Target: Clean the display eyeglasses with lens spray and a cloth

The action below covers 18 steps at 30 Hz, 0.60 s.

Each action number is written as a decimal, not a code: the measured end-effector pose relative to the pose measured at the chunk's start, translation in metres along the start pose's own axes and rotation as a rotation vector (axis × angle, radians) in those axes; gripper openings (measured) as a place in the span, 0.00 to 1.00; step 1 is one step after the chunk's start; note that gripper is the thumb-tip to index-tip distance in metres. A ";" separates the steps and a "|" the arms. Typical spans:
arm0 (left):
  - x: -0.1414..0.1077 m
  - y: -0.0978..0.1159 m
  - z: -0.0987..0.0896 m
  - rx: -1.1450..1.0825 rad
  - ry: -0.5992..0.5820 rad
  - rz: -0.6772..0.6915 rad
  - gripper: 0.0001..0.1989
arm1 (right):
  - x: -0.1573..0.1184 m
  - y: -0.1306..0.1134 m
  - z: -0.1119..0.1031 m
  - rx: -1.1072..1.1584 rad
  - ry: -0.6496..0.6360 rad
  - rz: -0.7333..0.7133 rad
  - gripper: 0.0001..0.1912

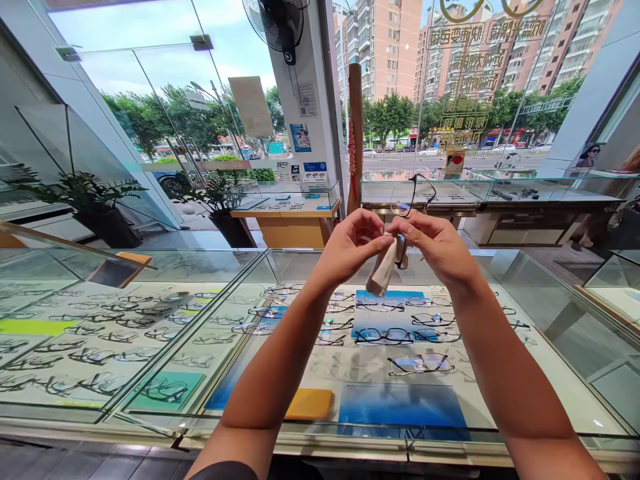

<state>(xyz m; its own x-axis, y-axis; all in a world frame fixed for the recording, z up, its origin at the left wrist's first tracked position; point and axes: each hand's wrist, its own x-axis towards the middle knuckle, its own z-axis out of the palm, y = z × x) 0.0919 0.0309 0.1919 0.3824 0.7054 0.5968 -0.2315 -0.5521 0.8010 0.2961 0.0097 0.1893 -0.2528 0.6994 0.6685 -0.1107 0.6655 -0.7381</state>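
Observation:
Above the glass counter I hold up a pair of eyeglasses (pixel 413 193) with dark, thin frames, one lens and a temple rising above my fingers. My right hand (pixel 430 237) pinches the frame between thumb and fingers. With closed fingers, my left hand (pixel 356 243) grips a pale cleaning cloth (pixel 383 270), which hangs down below the glasses. The two hands nearly meet, and the fingers hide part of the frame and the cloth's upper end.
Under my arms is a glass display case (pixel 565 373) with several eyeglasses (pixel 384 335), blue sheets (pixel 400 407) and an orange case (pixel 310 404). Another glass case (pixel 100 347) adjoins at left. Potted plants (pixel 105 207), further counters (pixel 295 227) and windows stand beyond.

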 end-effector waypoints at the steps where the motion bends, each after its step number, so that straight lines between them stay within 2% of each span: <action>1: -0.001 -0.001 0.002 0.016 -0.003 -0.034 0.22 | 0.000 0.000 0.001 0.005 -0.003 -0.014 0.11; 4: -0.003 -0.003 0.006 0.004 -0.071 -0.181 0.25 | 0.000 0.002 0.004 -0.005 0.010 -0.058 0.10; 6: -0.004 -0.004 0.009 -0.055 -0.115 -0.232 0.26 | 0.001 0.004 0.005 -0.005 0.020 -0.070 0.09; 11: -0.005 -0.002 0.014 -0.163 -0.110 -0.232 0.25 | 0.001 0.007 0.009 0.076 0.043 -0.051 0.09; 18: -0.008 0.002 0.010 -0.206 -0.114 -0.281 0.23 | 0.001 0.007 0.013 0.230 0.031 -0.017 0.09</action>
<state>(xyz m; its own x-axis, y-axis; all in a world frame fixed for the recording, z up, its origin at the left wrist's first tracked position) 0.0971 0.0195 0.1887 0.5515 0.7560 0.3526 -0.2743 -0.2348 0.9325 0.2823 0.0114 0.1836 -0.2199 0.6985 0.6810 -0.3316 0.6030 -0.7255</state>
